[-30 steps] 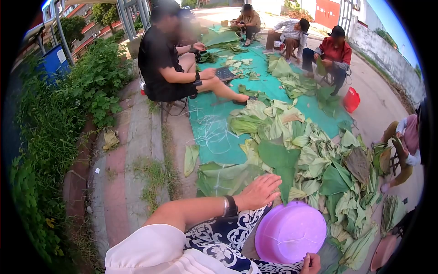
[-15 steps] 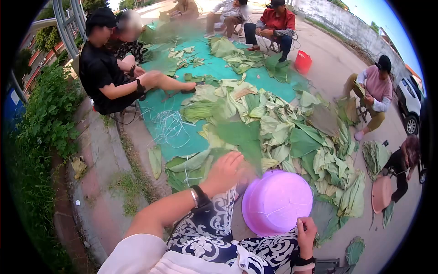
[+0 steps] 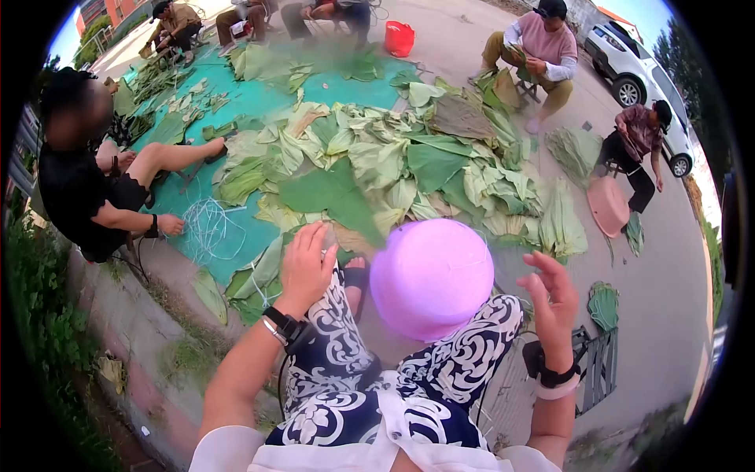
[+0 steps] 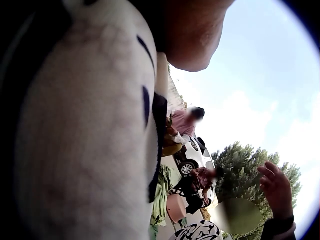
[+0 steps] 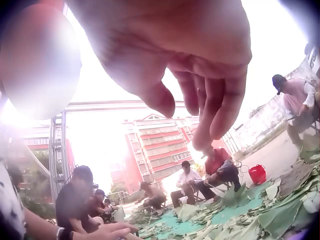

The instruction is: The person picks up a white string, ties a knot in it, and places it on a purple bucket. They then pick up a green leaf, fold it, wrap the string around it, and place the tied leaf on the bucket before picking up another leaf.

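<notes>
In the head view my left hand rests over my left knee, its fingers together and relaxed, holding nothing. My right hand is raised beside my right knee, with thumb and fingers apart and loosely bent. From the right wrist view, the fingers hang down with no object in their grasp. A purple plastic basin stands upside down between my knees, apart from both hands. Beyond it lies a heap of large green leaves, with a broad dark green leaf nearest my left hand.
A teal ground sheet lies under the leaves, with tangled white string on it. Several people sit around it. A pink basin, a red bucket and a slatted folding stool stand about. A white car is parked behind.
The head view has turned right. My right hand has lifted away from the basin's near side and its fingers have spread. My left hand stays near the left knee.
</notes>
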The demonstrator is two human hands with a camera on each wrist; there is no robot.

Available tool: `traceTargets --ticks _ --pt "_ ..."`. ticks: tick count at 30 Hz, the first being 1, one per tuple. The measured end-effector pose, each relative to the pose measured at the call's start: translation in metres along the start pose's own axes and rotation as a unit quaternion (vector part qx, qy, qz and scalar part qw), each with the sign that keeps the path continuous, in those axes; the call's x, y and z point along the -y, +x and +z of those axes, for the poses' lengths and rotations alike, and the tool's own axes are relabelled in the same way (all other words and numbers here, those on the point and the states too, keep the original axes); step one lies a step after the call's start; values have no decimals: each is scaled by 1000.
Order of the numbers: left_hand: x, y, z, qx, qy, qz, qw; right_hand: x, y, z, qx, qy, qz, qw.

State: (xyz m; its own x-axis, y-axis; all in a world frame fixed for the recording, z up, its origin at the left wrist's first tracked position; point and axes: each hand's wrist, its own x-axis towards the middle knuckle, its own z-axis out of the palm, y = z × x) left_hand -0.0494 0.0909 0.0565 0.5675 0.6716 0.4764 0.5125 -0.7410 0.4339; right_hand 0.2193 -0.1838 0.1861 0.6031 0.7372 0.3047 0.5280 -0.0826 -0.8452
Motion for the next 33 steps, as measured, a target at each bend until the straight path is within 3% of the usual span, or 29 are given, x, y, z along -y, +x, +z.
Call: traceTargets --ticks 3,7,10,13,23,33 --pt "-2 1 2 6 2 10 1000 72 8 -19 -55 0 -117 992" --pt "0 0 10 15 -6 8 1000 144 6 -31 -134 0 -316 939" --pt "-3 0 11 16 -1 3 1000 172 1 -36 -140 28 -437 888" --pt "-1 -1 11 17 1 10 1000 185 0 -37 -138 44 -504 852" --pt "-4 -1 10 14 -5 14 1000 183 5 -46 -170 45 -564 807" --pt "-7 3 11 15 -4 16 1000 159 8 -62 -214 28 -563 798"
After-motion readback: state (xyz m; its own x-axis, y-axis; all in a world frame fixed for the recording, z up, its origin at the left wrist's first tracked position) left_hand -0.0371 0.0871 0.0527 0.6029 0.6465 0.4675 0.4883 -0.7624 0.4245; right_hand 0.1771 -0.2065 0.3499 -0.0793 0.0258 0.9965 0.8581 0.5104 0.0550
